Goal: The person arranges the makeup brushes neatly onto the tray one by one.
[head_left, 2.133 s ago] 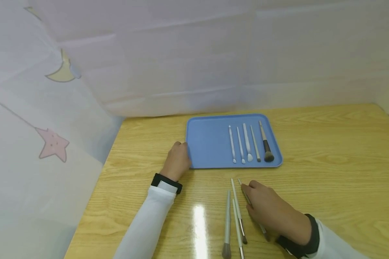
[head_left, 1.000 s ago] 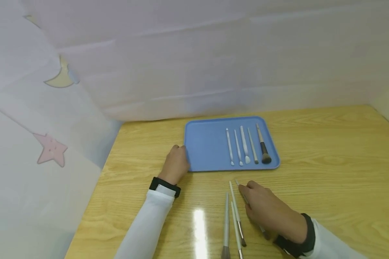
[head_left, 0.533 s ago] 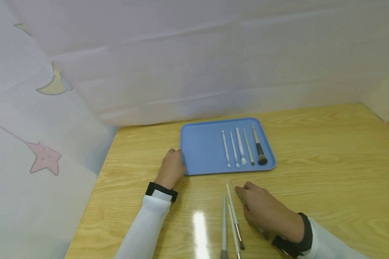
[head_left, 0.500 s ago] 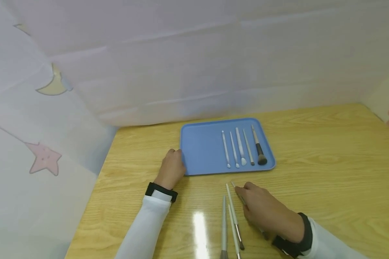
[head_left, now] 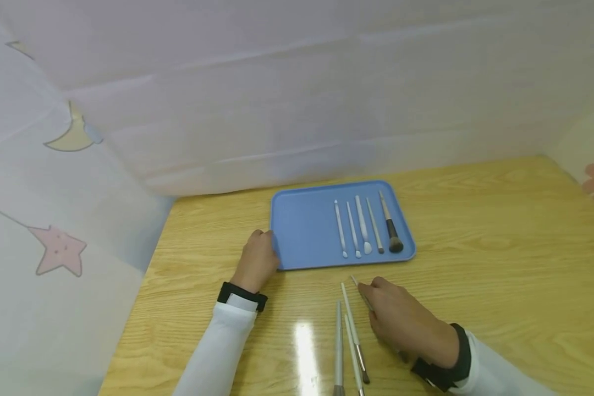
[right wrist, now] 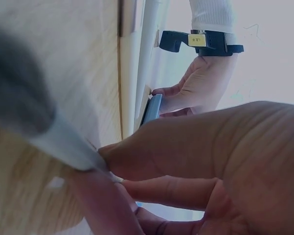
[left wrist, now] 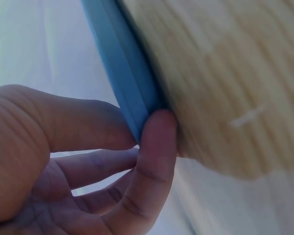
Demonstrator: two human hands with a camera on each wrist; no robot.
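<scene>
While your left hand (head_left: 258,259) pinches the tray (head_left: 302,231) edge, keep your right hand's (head_left: 401,322) fingers closed on the brush (head_left: 360,289) (handle only), lifting it level.

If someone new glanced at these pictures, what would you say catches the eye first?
Most striking is the blue tray at the middle of the wooden table, with five brushes lined up on its right half. The left hand grips the tray's near left edge. Nearer the camera, the right hand closes on one brush lying on the table, beside three more loose brushes.
</scene>
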